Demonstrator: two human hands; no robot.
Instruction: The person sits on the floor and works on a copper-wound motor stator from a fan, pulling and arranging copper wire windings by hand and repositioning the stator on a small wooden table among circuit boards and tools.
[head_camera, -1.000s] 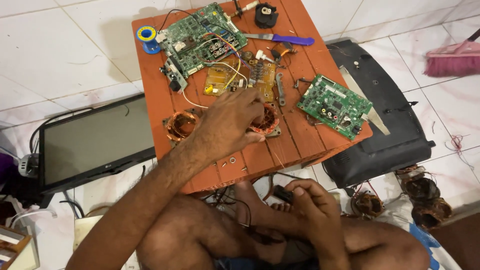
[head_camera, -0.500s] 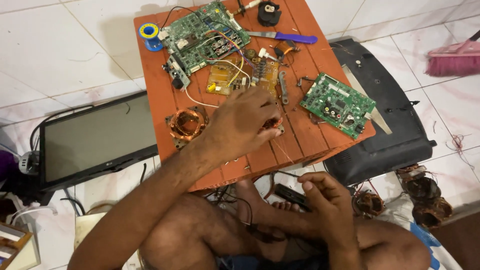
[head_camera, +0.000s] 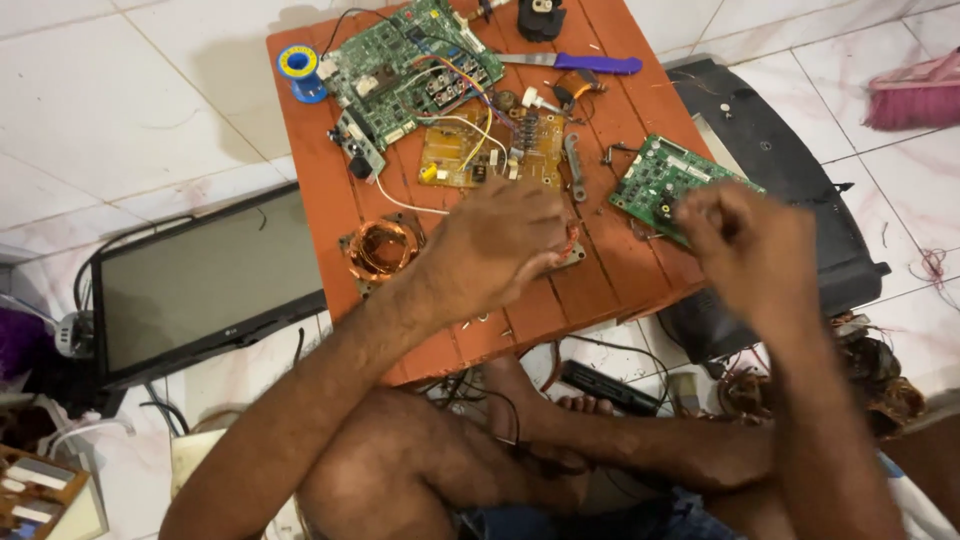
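Note:
My left hand (head_camera: 500, 248) lies curled over a copper-wound coil part (head_camera: 572, 248) near the front of a low orange wooden table (head_camera: 620, 280); the coil is mostly hidden under it. My right hand (head_camera: 745, 250) is raised and blurred, its fingers curled, just in front of a small green circuit board (head_camera: 655, 180) at the table's right edge. What it holds, if anything, does not show. A second copper coil (head_camera: 382, 250) sits to the left of my left hand.
A large green board (head_camera: 410, 60), a yellow-brown board (head_camera: 480, 150), a blue-handled knife (head_camera: 585, 62) and a solder spool (head_camera: 298, 68) lie further back. A flat monitor (head_camera: 200, 285) lies left, a black plastic back cover (head_camera: 790, 170) right, a slim black object (head_camera: 610, 388) by my feet.
My right hand has risen from the slim black object by my lap to the table's right side. My left hand has stayed on the coil.

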